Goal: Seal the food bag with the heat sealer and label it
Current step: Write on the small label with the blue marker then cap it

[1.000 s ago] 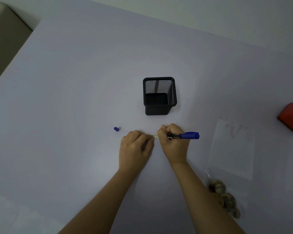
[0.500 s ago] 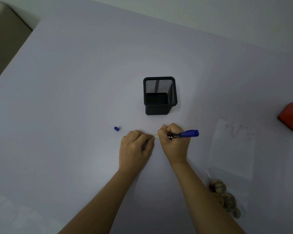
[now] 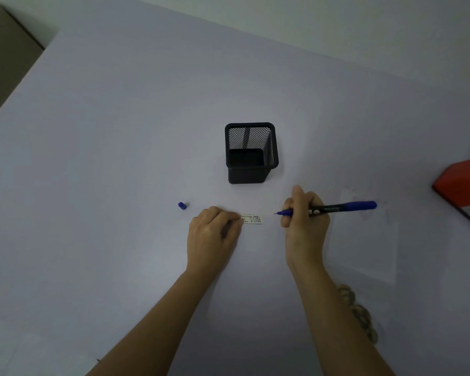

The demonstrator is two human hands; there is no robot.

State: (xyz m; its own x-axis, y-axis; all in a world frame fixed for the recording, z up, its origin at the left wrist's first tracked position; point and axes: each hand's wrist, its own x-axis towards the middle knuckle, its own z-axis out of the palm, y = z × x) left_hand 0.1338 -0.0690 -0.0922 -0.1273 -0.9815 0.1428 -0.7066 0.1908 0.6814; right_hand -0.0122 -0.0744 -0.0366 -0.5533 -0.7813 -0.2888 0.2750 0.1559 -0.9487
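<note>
The right hand (image 3: pixel 304 221) has drawn away to the right since half a second ago, when it sat knuckle to knuckle with the left hand (image 3: pixel 215 234) and its pen (image 3: pixel 337 207) was down on the label (image 3: pixel 253 219). Now the two hands are apart, and the small white label lies uncovered between them on the surface (image 3: pixel 120 158), with dark writing on it. The right hand's fingers are curled round the blue pen, whose tip points left toward the label without touching it. The left hand has stayed put, its fingers bent, with the fingertips pressing down the label's left end. The blue pen cap (image 3: pixel 182 205) lies just left of that hand. The black mesh pen pot (image 3: pixel 251 153) stands upright beyond the label, its dark floor showing. The clear food bag (image 3: pixel 364 240) lies flat to the right of the right hand, with round brownish pieces (image 3: pixel 361 313) at its near end. The red heat sealer (image 3: pixel 464 185) sits at the right edge.
</note>
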